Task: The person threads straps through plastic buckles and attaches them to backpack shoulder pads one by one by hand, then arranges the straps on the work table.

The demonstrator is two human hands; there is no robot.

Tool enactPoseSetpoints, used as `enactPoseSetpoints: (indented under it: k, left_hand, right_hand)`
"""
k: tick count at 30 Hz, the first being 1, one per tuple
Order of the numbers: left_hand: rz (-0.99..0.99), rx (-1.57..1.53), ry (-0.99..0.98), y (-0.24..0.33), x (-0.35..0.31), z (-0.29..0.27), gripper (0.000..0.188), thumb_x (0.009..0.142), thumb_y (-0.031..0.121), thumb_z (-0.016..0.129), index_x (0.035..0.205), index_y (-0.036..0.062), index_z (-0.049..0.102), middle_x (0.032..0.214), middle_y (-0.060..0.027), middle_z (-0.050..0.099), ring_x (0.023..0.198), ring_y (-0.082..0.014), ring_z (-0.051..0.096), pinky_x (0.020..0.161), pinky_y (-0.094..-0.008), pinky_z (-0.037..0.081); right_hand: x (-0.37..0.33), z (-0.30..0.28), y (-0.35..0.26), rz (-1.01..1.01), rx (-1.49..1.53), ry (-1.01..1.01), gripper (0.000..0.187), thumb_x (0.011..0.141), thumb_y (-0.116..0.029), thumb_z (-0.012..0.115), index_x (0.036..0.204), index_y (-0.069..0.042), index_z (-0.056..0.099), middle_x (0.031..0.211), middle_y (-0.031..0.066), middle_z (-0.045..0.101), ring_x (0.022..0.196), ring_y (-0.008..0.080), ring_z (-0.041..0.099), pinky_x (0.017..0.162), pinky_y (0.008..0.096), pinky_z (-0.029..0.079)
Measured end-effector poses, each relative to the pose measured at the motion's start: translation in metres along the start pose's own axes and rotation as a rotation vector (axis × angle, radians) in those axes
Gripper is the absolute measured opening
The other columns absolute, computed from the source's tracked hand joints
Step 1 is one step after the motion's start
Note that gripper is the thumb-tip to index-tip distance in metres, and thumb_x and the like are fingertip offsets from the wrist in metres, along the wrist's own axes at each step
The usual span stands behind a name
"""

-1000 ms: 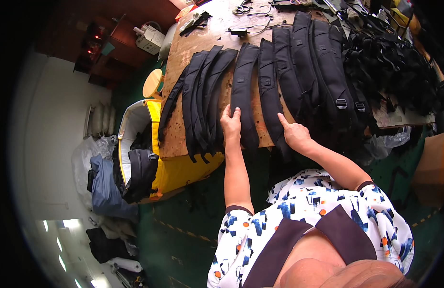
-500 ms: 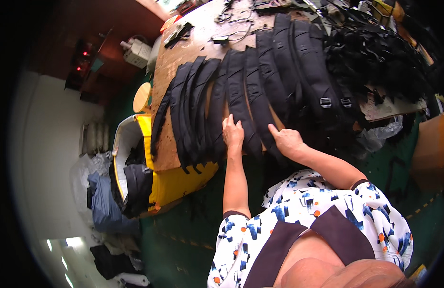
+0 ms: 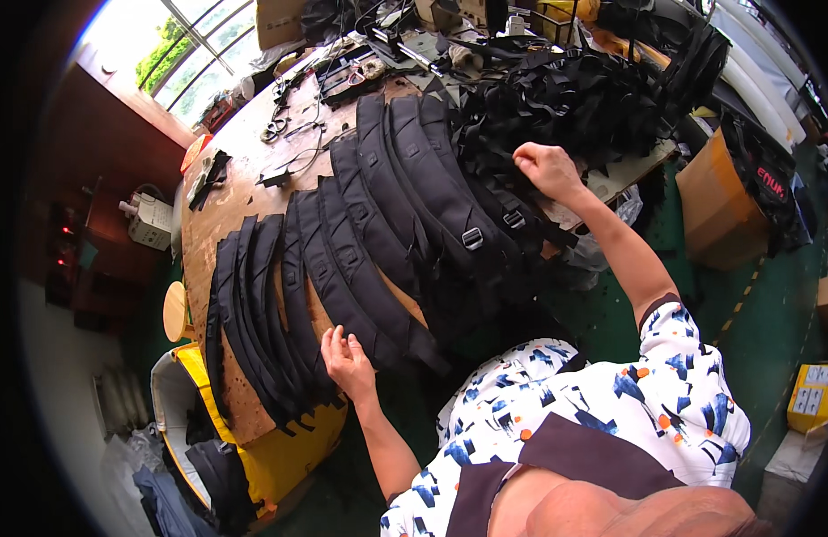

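Observation:
A row of black padded shoulder straps (image 3: pixel 351 259) lies side by side across the worktable, their near ends hanging over its front edge. My left hand (image 3: pixel 348 362) is at the near ends of the middle straps, fingers loosely bent and apart, holding nothing. On the right, my right hand (image 3: pixel 550 172) is closed above the edge of a tangled heap of black webbing strips (image 3: pixel 566 107); whatever its fingers pinch is hidden. Below that hand, two straps show metal-looking buckles (image 3: pixel 472 238) near their lower ends.
The brown tabletop (image 3: pixel 244 192) carries scissors (image 3: pixel 273 131), cables and black scraps toward the back. At the left stand a round wooden stool (image 3: pixel 176 311) and a yellow bag (image 3: pixel 288 465) with dark cloth inside. A cardboard box (image 3: pixel 722 201) stands on the green floor at the right.
The view has swung to the right. My right hand has left the straps, moved up to the webbing heap and closed. My left hand stays by the near strap ends, its fingers loosened.

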State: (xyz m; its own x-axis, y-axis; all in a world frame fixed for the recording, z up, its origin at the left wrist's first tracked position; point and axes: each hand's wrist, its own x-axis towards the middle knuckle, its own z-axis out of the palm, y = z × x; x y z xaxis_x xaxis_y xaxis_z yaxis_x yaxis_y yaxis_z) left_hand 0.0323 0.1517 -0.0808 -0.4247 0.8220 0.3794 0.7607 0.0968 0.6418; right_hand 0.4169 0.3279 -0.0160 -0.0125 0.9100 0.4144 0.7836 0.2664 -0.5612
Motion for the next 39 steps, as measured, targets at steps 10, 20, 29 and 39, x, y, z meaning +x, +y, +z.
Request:
enactPoseSetpoints:
  k: [10, 20, 29, 39]
  left_hand:
    - [0.027, -0.289, -0.246, 0.052, -0.034, 0.014, 0.022, 0.080, 0.003, 0.059, 0.102, -0.0012, 0.061, 0.109, -0.0122, 0.056, 0.071, -0.0159, 0.059, 0.064, -0.0256, 0.049]
    - [0.057, -0.222, -0.288, 0.039, -0.049, 0.002, 0.022, 0.080, 0.003, 0.060, 0.102, -0.0004, 0.060, 0.106, -0.0122, 0.058, 0.067, -0.0164, 0.058, 0.063, -0.0275, 0.049]
    - [0.119, -0.283, -0.247, 0.057, -0.040, 0.004, 0.020, 0.079, -0.001, 0.059, 0.099, -0.0011, 0.061, 0.103, -0.0114, 0.059, 0.069, -0.0158, 0.059, 0.062, -0.0255, 0.049]
    - [0.323, -0.412, -0.285, 0.100, -0.017, 0.014, 0.020, 0.081, 0.006, 0.061, 0.100, 0.0012, 0.062, 0.106, -0.0107, 0.060, 0.083, -0.0187, 0.059, 0.074, -0.0265, 0.048]
  right_hand:
    - [0.036, 0.086, -0.012, -0.203, -0.381, 0.058, 0.082, 0.064, -0.037, 0.075, 0.133, -0.024, 0.033, 0.131, 0.0127, 0.032, 0.121, 0.0319, 0.034, 0.088, 0.0420, 0.040]
    - [0.124, 0.038, 0.093, -0.005, -0.118, 0.344, 0.012, 0.076, -0.009, 0.050, 0.078, -0.011, 0.062, 0.074, 0.0180, 0.061, 0.076, 0.0352, 0.061, 0.069, 0.0436, 0.048]
    - [0.193, -0.068, 0.035, -0.051, 0.914, 0.423, 0.012, 0.085, -0.007, 0.055, 0.095, -0.005, 0.061, 0.084, 0.0053, 0.061, 0.066, 0.0125, 0.063, 0.058, 0.0219, 0.053]
    - [0.174, -0.117, -0.101, -0.317, 1.051, 0.289, 0.019, 0.083, 0.005, 0.047, 0.093, -0.006, 0.059, 0.080, 0.0008, 0.056, 0.065, 0.0096, 0.057, 0.060, 0.0213, 0.050]
